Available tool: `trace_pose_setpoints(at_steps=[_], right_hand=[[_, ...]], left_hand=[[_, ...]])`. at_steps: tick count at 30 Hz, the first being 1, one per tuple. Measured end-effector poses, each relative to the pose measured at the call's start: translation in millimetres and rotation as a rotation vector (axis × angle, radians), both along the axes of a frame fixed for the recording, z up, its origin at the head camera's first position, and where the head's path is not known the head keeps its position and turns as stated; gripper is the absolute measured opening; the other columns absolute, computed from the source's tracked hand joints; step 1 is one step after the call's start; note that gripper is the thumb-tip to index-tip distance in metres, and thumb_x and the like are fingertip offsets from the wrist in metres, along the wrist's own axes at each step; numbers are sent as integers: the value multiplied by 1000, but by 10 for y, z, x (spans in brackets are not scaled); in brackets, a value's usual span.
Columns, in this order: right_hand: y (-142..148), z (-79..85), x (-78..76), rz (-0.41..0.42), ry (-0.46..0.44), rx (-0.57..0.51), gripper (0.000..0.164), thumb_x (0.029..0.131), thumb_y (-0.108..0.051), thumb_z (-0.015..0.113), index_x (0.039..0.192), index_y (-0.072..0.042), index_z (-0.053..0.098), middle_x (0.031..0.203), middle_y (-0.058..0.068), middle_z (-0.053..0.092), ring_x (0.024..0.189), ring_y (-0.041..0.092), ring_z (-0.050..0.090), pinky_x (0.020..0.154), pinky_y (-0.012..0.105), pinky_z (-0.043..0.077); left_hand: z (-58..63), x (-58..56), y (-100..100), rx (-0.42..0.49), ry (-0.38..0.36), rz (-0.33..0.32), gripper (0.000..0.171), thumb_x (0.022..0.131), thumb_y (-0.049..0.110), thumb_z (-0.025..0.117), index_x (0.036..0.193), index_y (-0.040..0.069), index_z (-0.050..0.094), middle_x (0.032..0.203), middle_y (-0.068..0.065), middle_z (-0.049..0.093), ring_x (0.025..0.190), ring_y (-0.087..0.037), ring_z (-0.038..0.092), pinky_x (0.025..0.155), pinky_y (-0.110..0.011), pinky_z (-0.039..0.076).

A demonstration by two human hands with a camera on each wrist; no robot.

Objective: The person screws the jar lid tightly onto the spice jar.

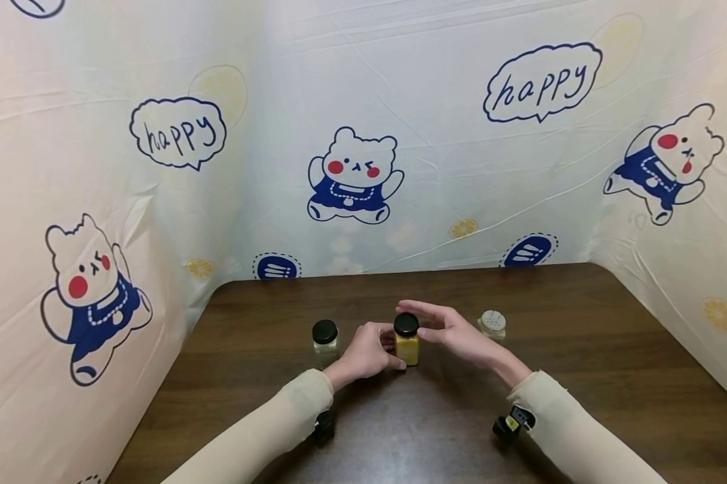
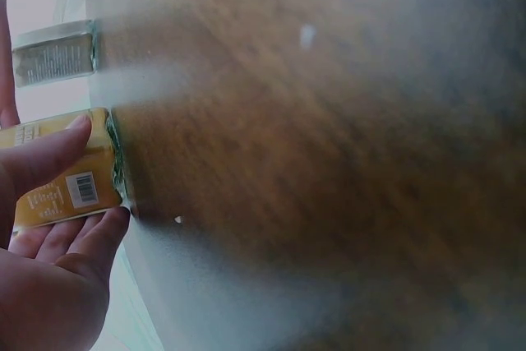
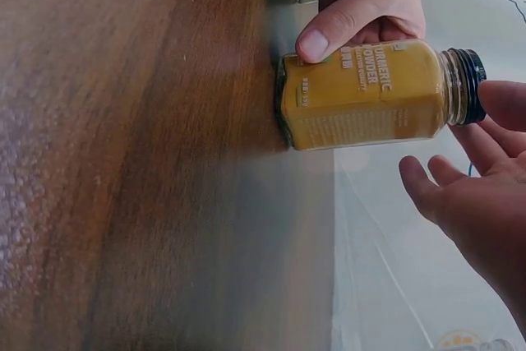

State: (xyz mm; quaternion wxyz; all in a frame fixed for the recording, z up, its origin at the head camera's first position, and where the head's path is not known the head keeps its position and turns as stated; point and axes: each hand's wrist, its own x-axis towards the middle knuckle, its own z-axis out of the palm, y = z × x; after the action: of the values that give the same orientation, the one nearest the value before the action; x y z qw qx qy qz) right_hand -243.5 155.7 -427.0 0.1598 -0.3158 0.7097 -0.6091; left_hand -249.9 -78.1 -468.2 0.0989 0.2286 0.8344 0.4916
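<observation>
A square glass jar of yellow turmeric powder (image 1: 407,351) with a black lid (image 1: 406,325) stands upright near the table's middle. Its label reads turmeric powder in the right wrist view. My left hand (image 1: 369,351) grips the jar's lower body, the thumb across its near side and the fingers round the other. At the top, my right hand (image 1: 454,333) holds the lid between thumb and index finger. The other right fingers reach out loosely beside the jar (image 3: 362,96). Threads of the glass neck show under the lid in the right wrist view.
A black-lidded jar with pale contents (image 1: 325,341) stands left of my left hand. Behind my right wrist is another glass jar (image 1: 493,324) with a whitish, perforated top. The brown wooden table (image 1: 393,430) meets a printed curtain (image 1: 442,175) at its back and sides.
</observation>
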Motion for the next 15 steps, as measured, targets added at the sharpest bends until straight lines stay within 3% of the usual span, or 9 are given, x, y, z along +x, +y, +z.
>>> trace_pose_setpoints(at_steps=[15], right_hand=[[6,-47,-31,-10,39,48,50,109,-2,53,158,-7,48,160,15,47,143,32,49,113,40,45]], left_hand=[[2,3,-2,10,-6,4,54,77,-3,93,126,4,73,113,-7,77,106,-22,74,95,-38,59]])
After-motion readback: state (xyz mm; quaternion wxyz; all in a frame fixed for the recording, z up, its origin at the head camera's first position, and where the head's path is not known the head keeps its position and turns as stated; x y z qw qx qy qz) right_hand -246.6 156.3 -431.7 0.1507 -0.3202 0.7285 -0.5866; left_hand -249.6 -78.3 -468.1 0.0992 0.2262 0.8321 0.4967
